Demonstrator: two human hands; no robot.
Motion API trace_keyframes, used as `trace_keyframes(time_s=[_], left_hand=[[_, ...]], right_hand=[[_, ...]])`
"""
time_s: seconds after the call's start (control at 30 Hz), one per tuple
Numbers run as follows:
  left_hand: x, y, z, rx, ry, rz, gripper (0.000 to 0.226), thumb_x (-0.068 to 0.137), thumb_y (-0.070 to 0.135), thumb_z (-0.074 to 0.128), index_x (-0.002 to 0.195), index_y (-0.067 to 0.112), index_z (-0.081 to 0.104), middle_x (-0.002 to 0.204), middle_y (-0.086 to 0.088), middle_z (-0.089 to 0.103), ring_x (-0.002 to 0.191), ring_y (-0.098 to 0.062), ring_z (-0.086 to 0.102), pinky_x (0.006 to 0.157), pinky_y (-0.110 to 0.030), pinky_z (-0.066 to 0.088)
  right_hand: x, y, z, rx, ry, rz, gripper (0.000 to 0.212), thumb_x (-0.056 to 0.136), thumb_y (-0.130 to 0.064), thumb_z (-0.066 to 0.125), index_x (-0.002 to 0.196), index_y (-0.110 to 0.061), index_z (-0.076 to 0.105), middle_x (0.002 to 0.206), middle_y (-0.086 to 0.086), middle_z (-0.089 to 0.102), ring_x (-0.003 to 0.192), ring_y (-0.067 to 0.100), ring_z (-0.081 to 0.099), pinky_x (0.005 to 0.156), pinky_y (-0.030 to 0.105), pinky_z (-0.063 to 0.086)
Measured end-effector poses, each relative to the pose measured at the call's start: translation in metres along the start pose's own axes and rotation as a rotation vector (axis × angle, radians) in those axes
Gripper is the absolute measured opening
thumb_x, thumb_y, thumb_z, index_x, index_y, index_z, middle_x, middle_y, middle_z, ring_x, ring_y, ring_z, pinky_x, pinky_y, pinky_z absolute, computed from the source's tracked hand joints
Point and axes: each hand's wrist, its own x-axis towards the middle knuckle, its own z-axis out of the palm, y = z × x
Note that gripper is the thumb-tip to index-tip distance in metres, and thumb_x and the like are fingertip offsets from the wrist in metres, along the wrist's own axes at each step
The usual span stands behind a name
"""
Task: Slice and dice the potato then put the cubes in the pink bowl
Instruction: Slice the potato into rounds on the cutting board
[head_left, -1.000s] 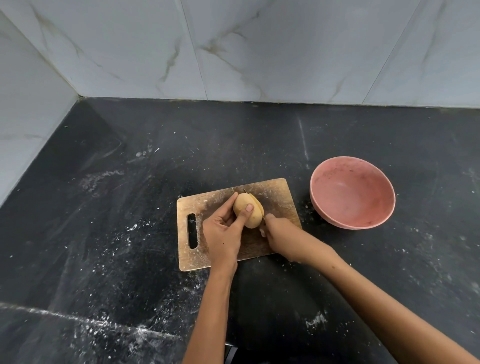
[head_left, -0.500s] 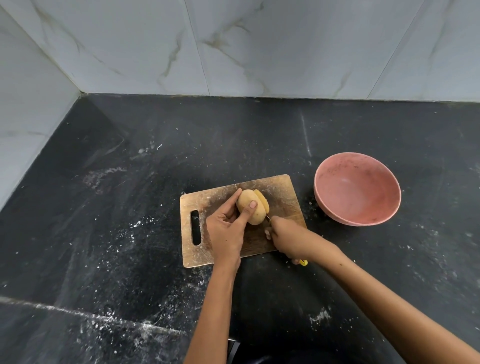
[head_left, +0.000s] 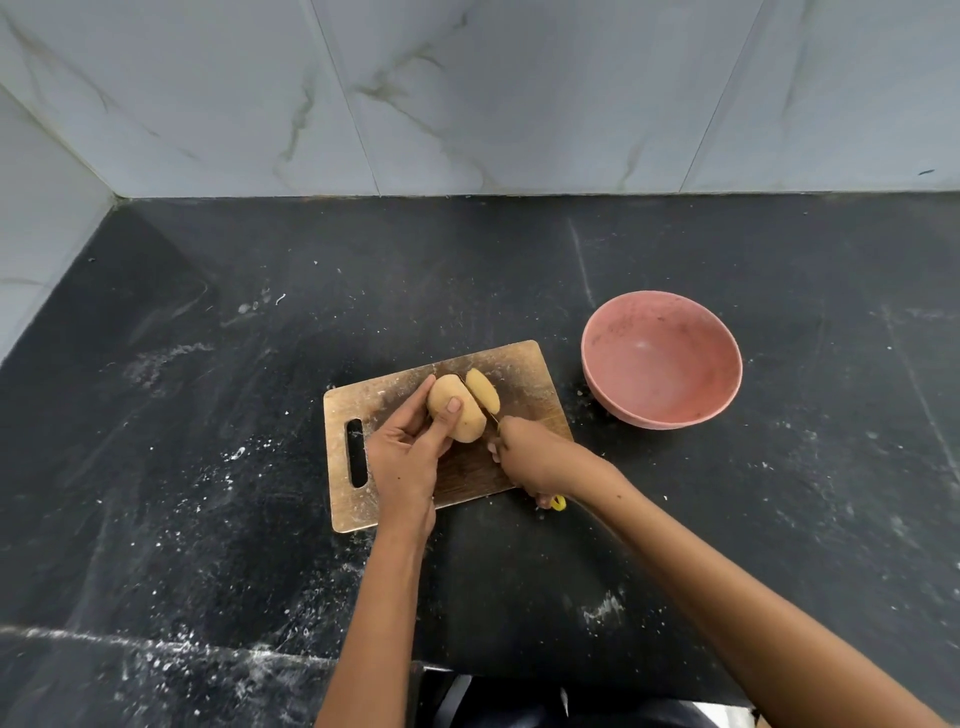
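A yellow-brown potato (head_left: 457, 410) lies on the wooden cutting board (head_left: 524, 364). My left hand (head_left: 405, 457) grips its larger part between thumb and fingers. A cut slice (head_left: 483, 388) leans away on the right of that part. My right hand (head_left: 535, 457) grips a knife (head_left: 492, 415); its thin blade sits in the gap between slice and potato, and the yellow handle end pokes out below my fist. The empty pink bowl (head_left: 670, 410) stands to the right of the board.
The black counter (head_left: 208, 415) is dusted with white specks. Marble-tiled walls close it off at the back and the left. The counter's front edge runs along the bottom of the view.
The knife has passed down through the potato. A slice has split off on the right and leans away from the larger part. My left hand has kept its grip.
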Motion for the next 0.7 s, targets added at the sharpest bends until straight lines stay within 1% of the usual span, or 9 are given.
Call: trace_keyframes(time_s=[0.07, 0.17, 0.23, 0.33, 0.43, 0.5, 0.57, 0.63, 0.7], left_hand=[[0.0, 0.001, 0.0, 0.0, -0.004, -0.002, 0.046, 0.078, 0.004, 0.072, 0.123, 0.006, 0.063, 0.113, -0.007, 0.07, 0.103, -0.014, 0.068, 0.082, -0.034, 0.058], [-0.001, 0.002, -0.001, 0.001, -0.007, -0.01, 0.046, 0.08, 0.005, 0.071, 0.124, 0.008, 0.062, 0.109, -0.002, 0.072, 0.101, -0.011, 0.068, 0.082, -0.035, 0.058], [-0.002, 0.002, -0.002, 0.007, -0.01, -0.015, 0.046, 0.081, 0.005, 0.07, 0.126, 0.008, 0.061, 0.108, 0.001, 0.072, 0.101, -0.01, 0.068, 0.082, -0.034, 0.058], [-0.002, 0.004, -0.004, 0.02, -0.029, -0.019, 0.048, 0.08, 0.007, 0.07, 0.126, 0.007, 0.061, 0.105, 0.005, 0.073, 0.101, -0.01, 0.068, 0.081, -0.035, 0.058], [-0.001, 0.005, -0.005, 0.002, -0.042, -0.028, 0.051, 0.076, 0.008, 0.072, 0.126, 0.008, 0.061, 0.106, 0.005, 0.073, 0.102, -0.01, 0.067, 0.08, -0.033, 0.059], [-0.002, 0.005, -0.004, -0.004, -0.05, -0.036, 0.053, 0.073, 0.01, 0.073, 0.125, 0.009, 0.062, 0.109, 0.003, 0.072, 0.103, -0.011, 0.067, 0.079, -0.031, 0.059], [-0.001, 0.006, -0.003, -0.013, -0.051, -0.043, 0.051, 0.075, 0.006, 0.073, 0.124, 0.01, 0.062, 0.107, 0.003, 0.073, 0.102, -0.011, 0.067, 0.078, -0.031, 0.059], [0.0, 0.007, -0.003, -0.011, -0.048, -0.044, 0.048, 0.077, 0.003, 0.072, 0.123, 0.009, 0.063, 0.106, 0.003, 0.073, 0.101, -0.01, 0.068, 0.078, -0.031, 0.059], [0.0, 0.008, -0.002, -0.004, -0.054, -0.04, 0.048, 0.077, 0.003, 0.073, 0.123, 0.009, 0.063, 0.108, 0.002, 0.072, 0.102, -0.011, 0.067, 0.079, -0.032, 0.059]], right_hand=[[-0.007, 0.01, 0.006, 0.0, -0.012, 0.022, 0.019, 0.103, -0.018, 0.035, 0.085, -0.016, 0.039, 0.079, 0.002, 0.044, 0.063, 0.013, 0.045, 0.05, 0.025, 0.037], [-0.02, 0.024, 0.016, 0.001, -0.02, 0.069, 0.015, 0.104, -0.021, 0.035, 0.092, -0.014, 0.04, 0.085, 0.004, 0.043, 0.064, 0.015, 0.047, 0.05, 0.028, 0.042], [-0.027, 0.029, 0.015, 0.001, -0.02, 0.078, 0.016, 0.104, -0.023, 0.035, 0.092, -0.013, 0.039, 0.087, 0.006, 0.045, 0.062, 0.015, 0.046, 0.052, 0.028, 0.043], [-0.037, 0.034, 0.005, 0.087, -0.023, 0.05, 0.023, 0.104, -0.026, 0.034, 0.086, -0.014, 0.041, 0.077, 0.005, 0.046, 0.054, 0.015, 0.043, 0.044, 0.026, 0.038], [-0.043, 0.039, -0.005, 0.19, 0.097, -0.001, 0.028, 0.103, -0.032, 0.035, 0.084, -0.014, 0.044, 0.073, 0.003, 0.049, 0.052, 0.013, 0.043, 0.044, 0.025, 0.037], [-0.044, 0.039, -0.008, 0.235, 0.191, -0.048, 0.028, 0.103, -0.034, 0.036, 0.082, -0.017, 0.043, 0.074, 0.001, 0.051, 0.055, 0.01, 0.044, 0.048, 0.024, 0.036], [-0.04, 0.038, -0.008, 0.205, 0.262, -0.105, 0.024, 0.103, -0.031, 0.037, 0.083, -0.019, 0.041, 0.077, 0.0, 0.052, 0.062, 0.009, 0.046, 0.055, 0.025, 0.037], [-0.035, 0.034, -0.004, 0.194, 0.313, -0.156, 0.021, 0.103, -0.028, 0.037, 0.085, -0.018, 0.043, 0.077, 0.0, 0.052, 0.063, 0.009, 0.046, 0.058, 0.027, 0.038], [-0.033, 0.029, 0.0, 0.222, 0.353, -0.196, 0.021, 0.103, -0.027, 0.037, 0.085, -0.019, 0.046, 0.074, 0.0, 0.054, 0.061, 0.01, 0.048, 0.059, 0.033, 0.044]])
